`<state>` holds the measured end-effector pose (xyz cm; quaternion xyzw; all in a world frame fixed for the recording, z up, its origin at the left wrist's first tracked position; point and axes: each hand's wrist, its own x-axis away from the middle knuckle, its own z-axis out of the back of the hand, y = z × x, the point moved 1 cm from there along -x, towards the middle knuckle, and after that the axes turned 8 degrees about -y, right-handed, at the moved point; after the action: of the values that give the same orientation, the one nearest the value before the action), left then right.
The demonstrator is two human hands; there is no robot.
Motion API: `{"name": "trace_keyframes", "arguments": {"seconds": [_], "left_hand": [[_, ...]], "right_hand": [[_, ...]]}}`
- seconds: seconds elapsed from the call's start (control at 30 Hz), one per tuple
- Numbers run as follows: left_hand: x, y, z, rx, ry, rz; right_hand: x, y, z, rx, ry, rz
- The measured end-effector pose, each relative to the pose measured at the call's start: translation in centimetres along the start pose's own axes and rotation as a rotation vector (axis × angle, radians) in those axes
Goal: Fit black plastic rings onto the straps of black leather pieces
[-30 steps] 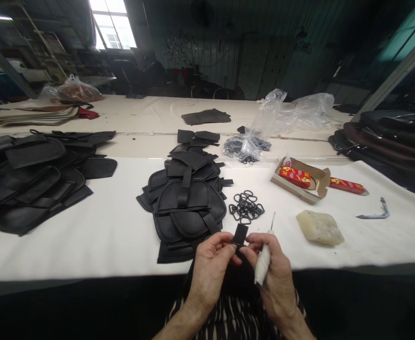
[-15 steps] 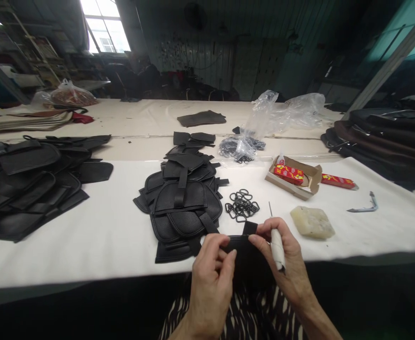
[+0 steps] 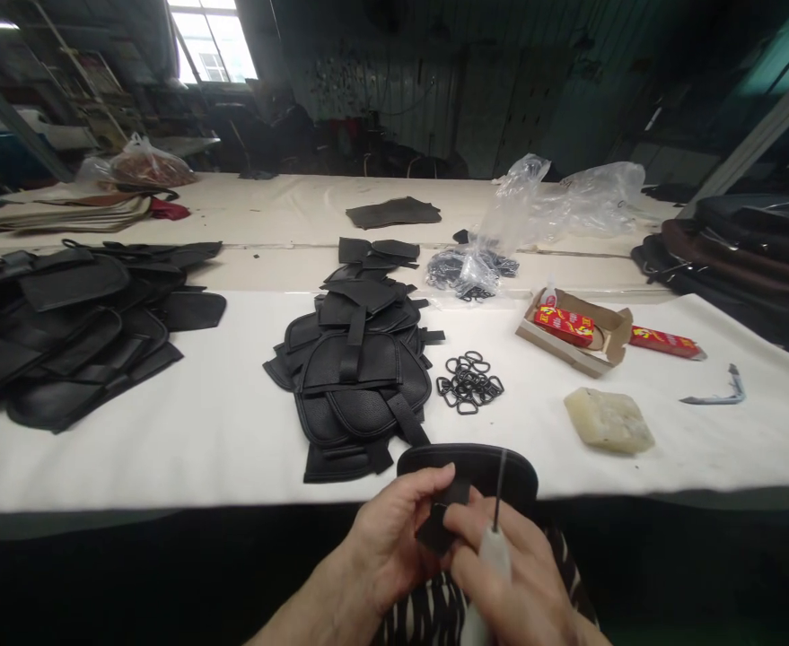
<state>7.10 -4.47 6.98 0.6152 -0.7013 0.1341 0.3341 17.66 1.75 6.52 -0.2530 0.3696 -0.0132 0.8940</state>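
Note:
My left hand is closed on a black leather piece, thumb on top near a short strap. The piece's rounded, piped end points away from me over the table edge. My right hand grips an awl with a pale wrapped handle, its thin metal shaft pointing up and away. The right fingertips also pinch the strap close to the left thumb. A small glint shows on the strap, too small to make out. Just beyond lies a pile of black D-rings.
Stacked black leather pieces lie left of the rings, with another heap farther left. To the right are a yellowish wax block, a cardboard box with red packets, and a bent metal tool. Plastic bags lie behind.
The leather piece has been turned, its rounded end now facing away. Both hands have come together nearer to me on its strap. The awl stays in my right hand. The view has shifted slightly.

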Motion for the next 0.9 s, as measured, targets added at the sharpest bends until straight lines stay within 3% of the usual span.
{"name": "trace_keyframes", "arguments": {"seconds": [0.1, 0.17, 0.27, 0.33, 0.47, 0.57, 0.73, 0.9], "left_hand": [[-0.1, -0.3, -0.2, -0.085, 0.085, -0.071], [-0.2, -0.5, -0.2, -0.121, 0.073, -0.14], [-0.5, -0.8, -0.2, -0.144, 0.056, -0.252], [-0.7, -1.0, -0.1, -0.183, 0.055, -0.331], [-1.2, -1.3, -0.1, -0.3, 0.042, -0.45], [-1.4, -1.4, -0.3, -0.374, 0.008, -0.503], [-1.4, -1.5, -0.3, -0.409, -0.066, -0.554], [-1.6, -1.8, 0.3, -0.331, -0.041, -0.594]], "right_hand": [[0.0, -0.6, 0.1, 0.252, 0.052, 0.239], [-0.2, -0.4, 0.4, 0.243, 0.044, 0.236], [0.2, 0.4, 0.8, 0.058, -0.03, 0.119], [0.7, 0.8, 0.9, -0.095, -0.048, -0.037], [1.2, 0.7, 0.7, -0.274, 0.063, -0.478], [0.9, 0.4, 0.5, -0.299, 0.093, -0.659], [0.9, 0.8, -0.1, -0.335, -0.001, -0.808], [0.7, 1.0, -0.2, -0.337, 0.024, -0.854]]}}
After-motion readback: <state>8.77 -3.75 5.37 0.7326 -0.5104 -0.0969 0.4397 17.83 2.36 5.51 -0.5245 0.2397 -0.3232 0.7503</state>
